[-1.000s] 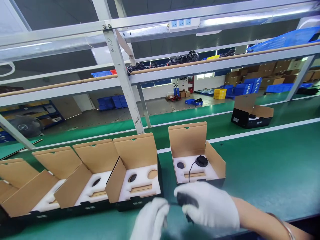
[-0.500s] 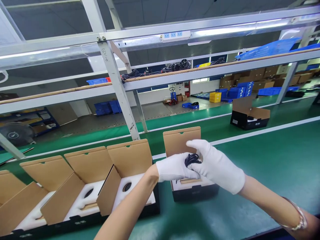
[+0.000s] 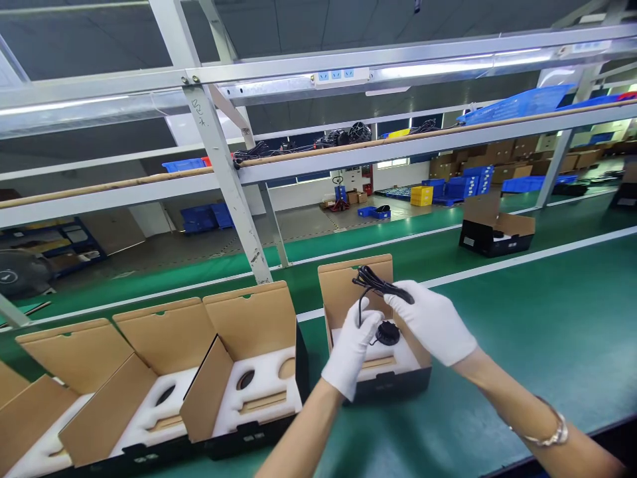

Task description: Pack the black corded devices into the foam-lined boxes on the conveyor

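Note:
Both my hands wear white gloves and are above an open black box (image 3: 398, 387) with a raised brown cardboard lid. My right hand (image 3: 432, 322) is closed around a folded bundle of black cable (image 3: 381, 284), whose loops stick out to the left. A strand runs down from the bundle to my left hand (image 3: 352, 352), which pinches it over the box's left side. A round black piece (image 3: 388, 333) with a ridged edge shows between my hands, a thin wire leading from it towards the left fingers. I cannot tell whether it hangs or rests on the white foam (image 3: 408, 358).
To the left stands a row of open boxes (image 3: 249, 435) with white foam inserts and raised cardboard flaps. Farther right on the green belt (image 3: 562, 299) is another open box (image 3: 492, 242). A metal frame post (image 3: 233, 192) rises behind the boxes, carrying a shelf (image 3: 398, 146) of parts.
The cable bundle, earlier between both hands, has risen in my right hand. My left hand has drawn back to the left and lower, with a strand and the round black piece now showing.

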`<action>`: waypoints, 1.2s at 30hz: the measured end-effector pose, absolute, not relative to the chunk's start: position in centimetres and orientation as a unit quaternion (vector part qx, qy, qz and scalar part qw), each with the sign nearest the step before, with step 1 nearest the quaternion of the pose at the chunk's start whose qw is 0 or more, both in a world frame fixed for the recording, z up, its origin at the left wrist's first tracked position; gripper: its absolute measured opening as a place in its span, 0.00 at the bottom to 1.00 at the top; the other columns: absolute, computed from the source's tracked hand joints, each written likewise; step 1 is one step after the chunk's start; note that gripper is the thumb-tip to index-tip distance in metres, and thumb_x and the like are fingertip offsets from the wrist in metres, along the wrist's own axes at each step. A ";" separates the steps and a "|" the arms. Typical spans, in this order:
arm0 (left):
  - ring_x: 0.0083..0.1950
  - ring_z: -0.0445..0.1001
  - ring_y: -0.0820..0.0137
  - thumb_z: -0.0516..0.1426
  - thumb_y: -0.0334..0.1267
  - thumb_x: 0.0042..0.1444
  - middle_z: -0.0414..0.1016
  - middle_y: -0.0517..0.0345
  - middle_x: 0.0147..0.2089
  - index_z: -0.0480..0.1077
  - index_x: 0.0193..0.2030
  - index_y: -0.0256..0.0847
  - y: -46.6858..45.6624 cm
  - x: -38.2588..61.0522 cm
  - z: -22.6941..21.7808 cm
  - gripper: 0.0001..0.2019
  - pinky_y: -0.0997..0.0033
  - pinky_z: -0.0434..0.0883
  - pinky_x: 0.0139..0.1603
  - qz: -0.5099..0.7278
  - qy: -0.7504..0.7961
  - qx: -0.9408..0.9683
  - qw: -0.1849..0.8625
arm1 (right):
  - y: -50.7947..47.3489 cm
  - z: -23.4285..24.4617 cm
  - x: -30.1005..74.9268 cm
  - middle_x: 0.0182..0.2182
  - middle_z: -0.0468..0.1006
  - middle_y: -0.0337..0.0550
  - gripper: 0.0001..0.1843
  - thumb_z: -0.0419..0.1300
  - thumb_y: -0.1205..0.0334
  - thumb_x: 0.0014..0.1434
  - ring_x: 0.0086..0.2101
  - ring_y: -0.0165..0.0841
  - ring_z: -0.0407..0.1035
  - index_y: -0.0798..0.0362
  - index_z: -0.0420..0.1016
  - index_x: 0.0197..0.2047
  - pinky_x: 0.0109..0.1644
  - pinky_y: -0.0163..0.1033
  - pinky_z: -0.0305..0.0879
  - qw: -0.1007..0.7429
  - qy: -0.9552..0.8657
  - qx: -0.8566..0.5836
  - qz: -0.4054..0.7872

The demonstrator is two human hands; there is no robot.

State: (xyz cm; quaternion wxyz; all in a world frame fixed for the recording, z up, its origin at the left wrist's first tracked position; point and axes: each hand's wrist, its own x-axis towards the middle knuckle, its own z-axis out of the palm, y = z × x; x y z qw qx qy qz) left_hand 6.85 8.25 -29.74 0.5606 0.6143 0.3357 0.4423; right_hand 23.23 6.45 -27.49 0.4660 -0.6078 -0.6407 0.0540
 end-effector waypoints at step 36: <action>0.55 0.73 0.58 0.62 0.43 0.60 0.72 0.47 0.55 0.69 0.54 0.36 17.1 6.5 -33.9 0.19 0.49 0.73 0.56 -0.243 0.444 0.862 0.000 | 17.2 -34.6 18.5 0.45 0.81 0.62 0.15 0.54 0.74 0.60 0.49 0.48 0.75 0.62 0.80 0.46 0.50 0.46 0.69 0.002 -0.808 -0.589 -0.014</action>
